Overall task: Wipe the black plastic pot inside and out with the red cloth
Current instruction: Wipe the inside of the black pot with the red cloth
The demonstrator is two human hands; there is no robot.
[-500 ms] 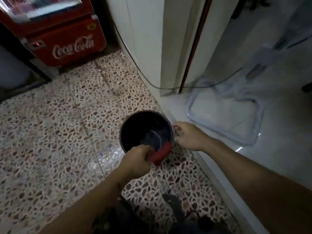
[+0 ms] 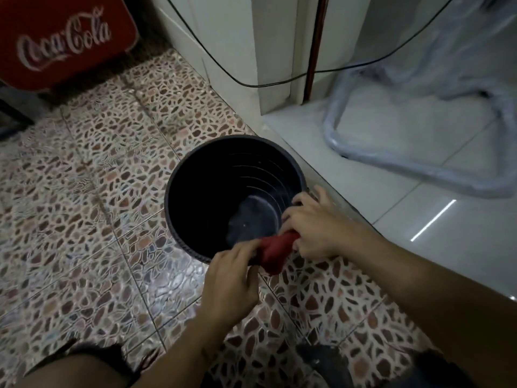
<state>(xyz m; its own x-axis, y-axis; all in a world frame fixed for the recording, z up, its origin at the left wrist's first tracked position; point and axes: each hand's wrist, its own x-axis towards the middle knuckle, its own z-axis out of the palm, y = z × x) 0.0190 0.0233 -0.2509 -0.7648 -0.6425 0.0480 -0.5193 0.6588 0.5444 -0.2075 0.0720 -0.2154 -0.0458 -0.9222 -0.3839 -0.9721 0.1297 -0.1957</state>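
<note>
Two hands: both are on the red cloth (image 2: 275, 252) at the near rim of the black plastic pot (image 2: 195, 197).
Left hand (image 2: 230, 281): fingers curled round the near end of the cloth, gripping it just outside the pot's rim, knuckles up.
Right hand (image 2: 321, 228): closed on the far end of the cloth, fingers hooked over the pot's rim on its right side, so it seems to be pinching cloth and rim together.
Cloth: bunched into a thick roll, stretched between the two hands, one end drooping over the pot's outer wall toward the floor.
Pot: upright on the pebble-patterned floor tiles (image 2: 92, 208), mouth open to the camera, ribbed rings showing down the inner wall, dull grey bottom visible.
Pot's place: hard against the raised step of pale glossy tile (image 2: 419, 208) on the right.
Beyond: a red Coca-Cola cooler (image 2: 64, 43) at upper left, a black cable (image 2: 251, 84) sagging across the white wall.
On the step: a plastic-wrapped tubular frame (image 2: 419, 169), well apart from the pot.
</note>
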